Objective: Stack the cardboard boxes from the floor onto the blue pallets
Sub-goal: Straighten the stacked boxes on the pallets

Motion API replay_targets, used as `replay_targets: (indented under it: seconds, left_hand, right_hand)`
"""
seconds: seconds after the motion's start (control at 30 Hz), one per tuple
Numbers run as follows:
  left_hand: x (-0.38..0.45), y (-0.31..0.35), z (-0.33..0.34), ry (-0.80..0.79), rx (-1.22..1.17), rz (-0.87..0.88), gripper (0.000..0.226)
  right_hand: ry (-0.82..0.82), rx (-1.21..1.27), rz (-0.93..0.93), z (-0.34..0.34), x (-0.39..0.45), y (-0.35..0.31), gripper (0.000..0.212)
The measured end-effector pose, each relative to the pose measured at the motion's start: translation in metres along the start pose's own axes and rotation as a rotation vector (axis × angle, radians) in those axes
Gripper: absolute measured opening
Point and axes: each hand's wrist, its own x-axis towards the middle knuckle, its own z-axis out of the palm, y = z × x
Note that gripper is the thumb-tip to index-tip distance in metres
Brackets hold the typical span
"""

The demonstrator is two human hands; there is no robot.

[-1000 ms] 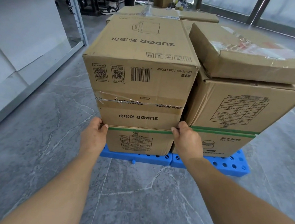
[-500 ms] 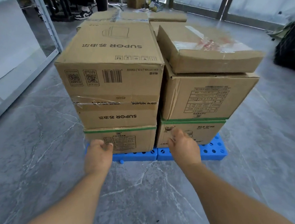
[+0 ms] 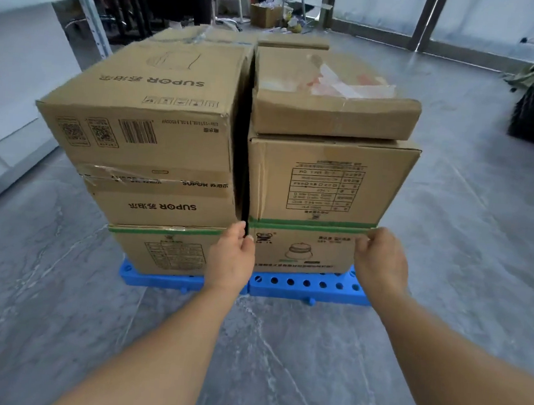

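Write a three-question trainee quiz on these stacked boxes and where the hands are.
1. True or false: the flat box tops the right-hand stack.
2. Which box do the left hand and right hand flank: A) top left box, B) bottom right box, C) a box on the floor?
3. Fill in: the stacks stand on blue ___.

Key: 1 true; 2 B; 3 pallets.

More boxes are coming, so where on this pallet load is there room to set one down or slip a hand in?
Free: the flat top of the tall SUPOR box on the left stack. The dented taped box topping the right stack looks uneven. Between the stacks only a thin dark gap; the left hand is at its foot. The blue pallets show a narrow front lip.
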Motion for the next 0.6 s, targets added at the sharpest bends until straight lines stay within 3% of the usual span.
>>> replay_targets:
  seconds: [0.07, 0.2, 0.33, 0.6]
  left_hand:
    - [0.000, 0.006, 0.011, -0.021, -0.035, -0.022, 0.045]
    - [0.008, 0.016, 0.022, -0.058, -0.077, -0.068, 0.052]
    - [0.020, 0.019, 0.025, -0.090, -0.117, -0.150, 0.055]
    - [0.031, 0.016, 0.022, -0.149, -0.203, -0.208, 0.056]
  right_hand:
    - [0.001, 0.079, 0.060, -0.002, 0.008, 0.007, 0.017]
    - [-0.031, 0.172, 0.068, -0.004, 0.024, 0.014, 0.037]
    - [-0.143, 0.336, 0.054, 0.001, 0.033, 0.015, 0.024]
    - [-0.158, 0.367, 0.106, 0.001, 0.037, 0.015, 0.024]
